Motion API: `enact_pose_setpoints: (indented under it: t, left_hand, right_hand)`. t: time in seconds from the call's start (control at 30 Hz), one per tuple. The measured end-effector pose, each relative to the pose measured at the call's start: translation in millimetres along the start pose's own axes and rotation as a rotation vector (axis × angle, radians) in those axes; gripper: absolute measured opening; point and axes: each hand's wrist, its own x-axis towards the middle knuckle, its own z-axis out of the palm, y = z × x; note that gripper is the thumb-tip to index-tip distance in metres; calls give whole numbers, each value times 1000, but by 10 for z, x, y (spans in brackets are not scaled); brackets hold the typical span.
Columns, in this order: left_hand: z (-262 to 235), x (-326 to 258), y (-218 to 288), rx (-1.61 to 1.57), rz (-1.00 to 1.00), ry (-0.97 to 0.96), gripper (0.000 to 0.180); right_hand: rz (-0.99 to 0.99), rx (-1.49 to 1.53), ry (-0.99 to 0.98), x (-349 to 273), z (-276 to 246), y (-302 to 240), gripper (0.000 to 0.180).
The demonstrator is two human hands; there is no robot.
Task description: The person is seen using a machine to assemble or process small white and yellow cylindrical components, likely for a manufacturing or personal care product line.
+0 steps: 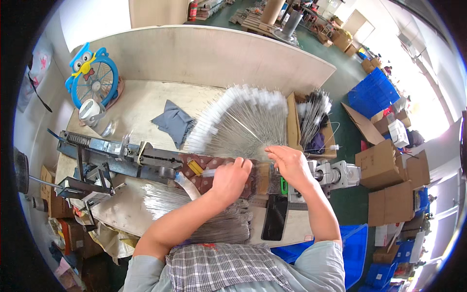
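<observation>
My left hand [232,179] is closed in a fist over a brown spotted cloth [204,164] on the bench. A narrow whitish piece [209,173] shows beside its knuckles; whether the fist holds it is unclear. My right hand [288,163] has thumb and fingers pinched together at the gathered wire ends of a fanned pile of white-tipped wire brushes [238,119]. What the pinch holds is too fine to make out. Below my left forearm lies a thick bundle of bare metal wires [228,224].
A metal fixture with a spring [78,139] runs along the left; a motor-like unit [340,174] stands at right. A black phone [275,217], a grey cloth [173,121] and a blue fan [95,80] rest on the bench. An open carton [293,121] holds more brushes.
</observation>
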Motion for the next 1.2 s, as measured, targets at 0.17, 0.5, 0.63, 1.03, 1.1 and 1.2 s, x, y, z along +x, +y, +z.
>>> enact_pose_setpoints:
  t: [0.17,0.5,0.63,1.03,1.1,1.2]
  left_hand:
    - [88,187,-194,179,16,-59,7]
    - [129,294,-201,322,106,-226,8]
    - [68,486,-429,458,118,-139,9]
    - [-346,-867,-347,-1095,-756,107,35]
    - [-400,-1103,-605,-1998,-1329,44,53]
    - [-499,-1366,-967,-2350,-1178,277,54]
  right_hand:
    - [11,-84,-67,-61,-21,177,13]
    - [-51,40,-201,-42,-162,169,15]
    - [-160,20,-163,79,-100,-35,13]
    - [-395,174,-100,579,890,-671,9]
    - [-369,120,-90,599,1027,-800,9]
    - [-340,66,-96,625,1108,-933,8]
